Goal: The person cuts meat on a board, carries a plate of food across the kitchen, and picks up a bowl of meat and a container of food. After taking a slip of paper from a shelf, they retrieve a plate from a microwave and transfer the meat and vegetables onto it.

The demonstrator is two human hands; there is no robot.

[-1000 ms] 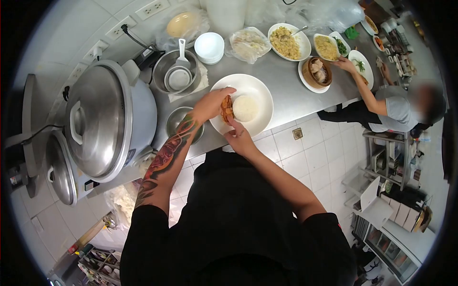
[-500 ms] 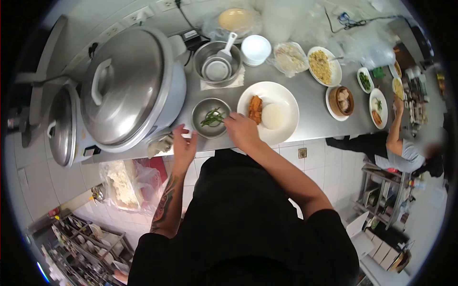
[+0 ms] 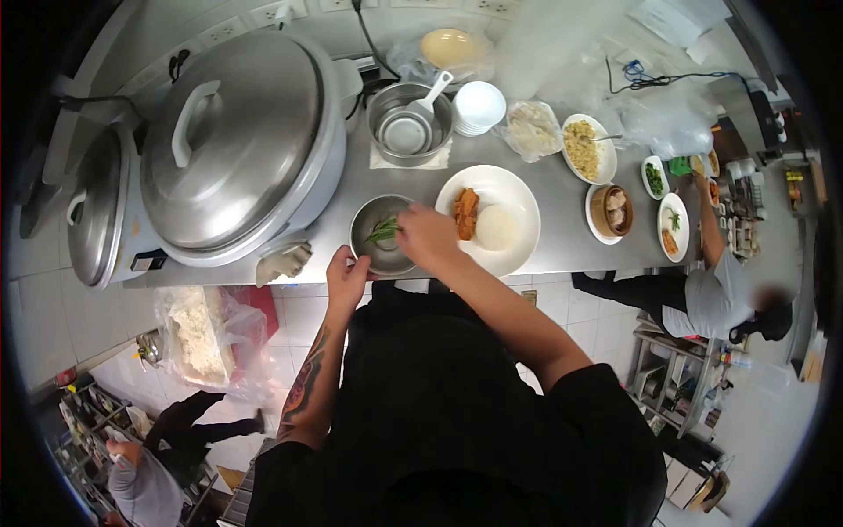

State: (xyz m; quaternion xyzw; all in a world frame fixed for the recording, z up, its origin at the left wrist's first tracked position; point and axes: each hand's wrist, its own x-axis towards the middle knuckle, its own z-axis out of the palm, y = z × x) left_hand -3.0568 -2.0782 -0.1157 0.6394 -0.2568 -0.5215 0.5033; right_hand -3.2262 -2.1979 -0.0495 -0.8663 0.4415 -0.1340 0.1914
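A steel bowl point(image 3: 358, 230) sits near the counter's front edge with a small bunch of green beans point(image 3: 384, 230) in it. My left hand point(image 3: 348, 274) is closed on the bowl's near-left rim, thumb on top. Over its right side reaches my right hand point(image 3: 428, 235), fingers pinched at the ends of the beans; the fingertips are partly hidden. Just to the right, a wide white plate point(image 3: 518, 253) carries a reddish-brown fried piece point(image 3: 466, 213) and a round white mound point(image 3: 498, 227) that looks like rice.
A large lidded cooker point(image 3: 233, 140) fills the left side, with a crumpled cloth point(image 3: 284, 263) before it. Behind stand a steel pot point(image 3: 386, 101) and stacked white bowls point(image 3: 479, 105). Rightward are a fried-rice dish point(image 3: 580, 147) and bamboo steamer point(image 3: 612, 211). A co-worker point(image 3: 716, 294) stands far right.
My left hand has come to the bowl's rim and closed on it. My right hand has moved further over the bowl to the beans. Another person has appeared at lower left.
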